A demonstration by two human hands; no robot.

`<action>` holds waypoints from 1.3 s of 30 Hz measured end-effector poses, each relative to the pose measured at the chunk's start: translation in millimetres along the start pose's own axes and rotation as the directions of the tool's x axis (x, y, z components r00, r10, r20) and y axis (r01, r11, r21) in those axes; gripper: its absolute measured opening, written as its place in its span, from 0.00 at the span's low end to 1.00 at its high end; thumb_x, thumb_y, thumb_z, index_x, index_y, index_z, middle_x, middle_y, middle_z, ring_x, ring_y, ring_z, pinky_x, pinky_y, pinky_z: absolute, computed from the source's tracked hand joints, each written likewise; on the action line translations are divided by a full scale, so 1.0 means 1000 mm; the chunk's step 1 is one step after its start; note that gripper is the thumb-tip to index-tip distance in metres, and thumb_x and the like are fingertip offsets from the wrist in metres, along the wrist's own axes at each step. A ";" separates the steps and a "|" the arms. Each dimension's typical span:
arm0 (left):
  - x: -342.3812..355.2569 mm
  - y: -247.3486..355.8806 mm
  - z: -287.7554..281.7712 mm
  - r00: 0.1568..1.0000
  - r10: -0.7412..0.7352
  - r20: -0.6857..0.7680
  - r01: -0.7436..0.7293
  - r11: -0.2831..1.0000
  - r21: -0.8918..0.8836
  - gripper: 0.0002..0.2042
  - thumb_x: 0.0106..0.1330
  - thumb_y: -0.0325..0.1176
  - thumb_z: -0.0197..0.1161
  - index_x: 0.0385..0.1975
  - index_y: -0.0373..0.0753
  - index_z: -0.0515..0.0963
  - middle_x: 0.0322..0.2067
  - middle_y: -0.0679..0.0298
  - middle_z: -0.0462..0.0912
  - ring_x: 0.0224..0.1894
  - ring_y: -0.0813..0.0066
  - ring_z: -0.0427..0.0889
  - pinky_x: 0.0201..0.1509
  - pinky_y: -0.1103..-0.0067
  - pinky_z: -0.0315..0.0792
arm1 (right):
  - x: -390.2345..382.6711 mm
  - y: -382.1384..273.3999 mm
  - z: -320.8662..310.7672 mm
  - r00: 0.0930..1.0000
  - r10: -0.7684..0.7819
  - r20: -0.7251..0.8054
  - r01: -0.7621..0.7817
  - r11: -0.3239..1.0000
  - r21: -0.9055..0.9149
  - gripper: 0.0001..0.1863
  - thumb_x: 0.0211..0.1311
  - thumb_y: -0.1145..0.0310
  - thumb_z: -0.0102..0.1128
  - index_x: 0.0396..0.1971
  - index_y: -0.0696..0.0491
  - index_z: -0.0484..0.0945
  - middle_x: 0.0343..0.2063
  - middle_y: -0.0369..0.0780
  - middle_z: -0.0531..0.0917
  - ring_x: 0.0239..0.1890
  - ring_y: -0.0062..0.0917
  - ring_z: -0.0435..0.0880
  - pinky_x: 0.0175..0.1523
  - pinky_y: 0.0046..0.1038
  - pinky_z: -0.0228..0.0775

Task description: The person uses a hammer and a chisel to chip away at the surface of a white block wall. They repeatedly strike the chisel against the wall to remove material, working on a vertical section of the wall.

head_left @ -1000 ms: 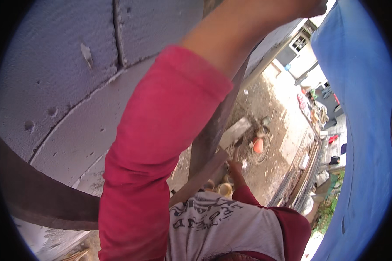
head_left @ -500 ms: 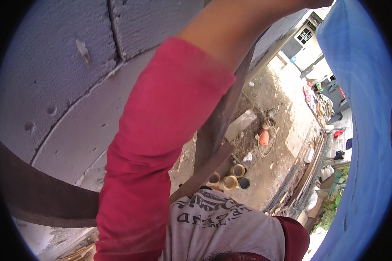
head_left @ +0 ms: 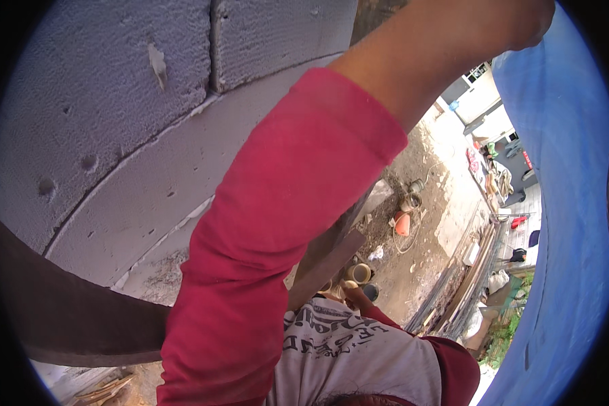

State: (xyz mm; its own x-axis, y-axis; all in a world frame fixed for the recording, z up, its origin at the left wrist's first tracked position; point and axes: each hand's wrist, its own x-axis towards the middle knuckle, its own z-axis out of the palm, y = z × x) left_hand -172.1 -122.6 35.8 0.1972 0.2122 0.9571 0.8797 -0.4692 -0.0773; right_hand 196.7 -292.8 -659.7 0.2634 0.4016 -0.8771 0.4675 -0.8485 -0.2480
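My left arm, in a red sleeve, reaches from the lower edge up across the view to the upper right. My left hand (head_left: 529, 26) is there, partly cut off by the picture's rim, beside a hanging blue sheet (head_left: 561, 169). Its fingers look curled closed; what they hold, if anything, is hidden. Low in the middle, a small part of my right hand (head_left: 350, 291) shows past my printed shirt, its fingers not clear. Far below it in the view are a pale bucket (head_left: 360, 273) and a dark bucket (head_left: 371, 291). A pale block wall (head_left: 142, 169) fills the left side.
A dark curved beam (head_left: 81, 318) crosses the lower left, and a brown plank (head_left: 328, 267) slants beside my torso. On the dirt ground below lie an orange container (head_left: 402, 224), long boards (head_left: 457, 291) and white bags (head_left: 498, 281). Heaped cloths (head_left: 499, 179) lie farther off.
My left forearm and hand have shifted right, and more of the hand shows. My right hand and part of its sleeve have come into view near the buckets. The view has shifted slightly.
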 end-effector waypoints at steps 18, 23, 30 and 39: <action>0.014 0.013 0.017 0.935 -0.348 -0.063 0.347 0.868 0.355 0.15 0.68 0.37 0.57 0.21 0.38 0.83 0.20 0.56 0.84 0.25 0.65 0.84 0.41 0.66 0.74 | 0.012 0.028 0.015 0.994 -0.097 0.054 0.090 0.989 0.113 0.15 0.61 0.61 0.63 0.41 0.54 0.72 0.26 0.46 0.79 0.28 0.39 0.80 0.32 0.40 0.70; 0.012 0.020 0.007 0.931 -0.338 -0.135 0.360 0.911 0.201 0.18 0.69 0.42 0.57 0.21 0.37 0.83 0.21 0.54 0.84 0.26 0.63 0.84 0.40 0.66 0.75 | 0.048 0.058 0.023 0.984 -0.176 -0.027 0.178 0.968 0.174 0.18 0.59 0.63 0.64 0.46 0.54 0.73 0.30 0.49 0.82 0.32 0.43 0.83 0.37 0.41 0.73; 0.018 0.007 0.011 0.955 -0.265 -0.131 0.259 0.964 -0.056 0.23 0.71 0.48 0.56 0.22 0.34 0.83 0.21 0.51 0.84 0.27 0.59 0.85 0.37 0.64 0.75 | 0.154 0.157 0.052 0.650 -0.673 -0.352 0.512 0.731 -0.452 0.24 0.56 0.66 0.65 0.53 0.55 0.73 0.36 0.53 0.86 0.39 0.48 0.87 0.43 0.42 0.77; 0.072 0.058 0.005 0.959 -0.189 0.213 0.285 0.637 -0.717 0.17 0.73 0.44 0.58 0.39 0.34 0.80 0.27 0.62 0.85 0.30 0.74 0.84 0.41 0.75 0.79 | 0.086 0.202 0.077 0.686 -0.600 -0.410 0.207 0.702 -0.682 0.35 0.49 0.66 0.68 0.58 0.63 0.69 0.23 0.42 0.86 0.26 0.39 0.87 0.34 0.43 0.73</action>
State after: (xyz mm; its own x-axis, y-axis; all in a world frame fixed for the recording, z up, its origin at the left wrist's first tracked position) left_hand -104.6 -130.6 99.0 0.1146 0.4744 0.8728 0.3064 -0.8527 0.4232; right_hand 248.7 -456.5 -817.2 0.2463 0.9265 -0.2845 0.9577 -0.2777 -0.0751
